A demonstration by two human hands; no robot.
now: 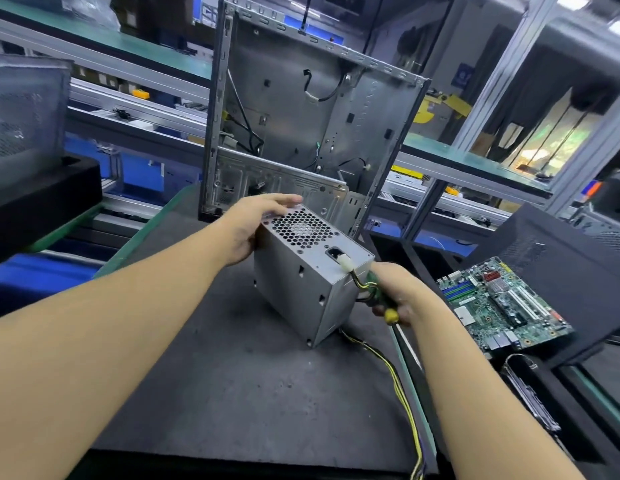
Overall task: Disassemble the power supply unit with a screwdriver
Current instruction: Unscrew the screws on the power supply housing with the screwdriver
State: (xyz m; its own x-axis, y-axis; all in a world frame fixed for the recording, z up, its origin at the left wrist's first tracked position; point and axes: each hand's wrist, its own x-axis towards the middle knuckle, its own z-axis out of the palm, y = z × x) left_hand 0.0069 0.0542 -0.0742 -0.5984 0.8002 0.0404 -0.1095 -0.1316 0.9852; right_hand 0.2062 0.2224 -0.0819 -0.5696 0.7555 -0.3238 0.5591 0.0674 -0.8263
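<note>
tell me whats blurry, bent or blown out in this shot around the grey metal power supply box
Head view: wide-angle distortion bows the aluminium frame posts and tilts the open grey metal computer case; the grey metal power supply box and green motherboard read fairly sharp; the forearms at the bottom edge look stretched and soft; a bright blown-out patch glows behind the right shelf.

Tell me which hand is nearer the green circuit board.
Right. The right hand, gripping the screwdriver, sits just left of the circuit board, not touching it. The left hand holds the power supply box on its left side, farther away.
</note>
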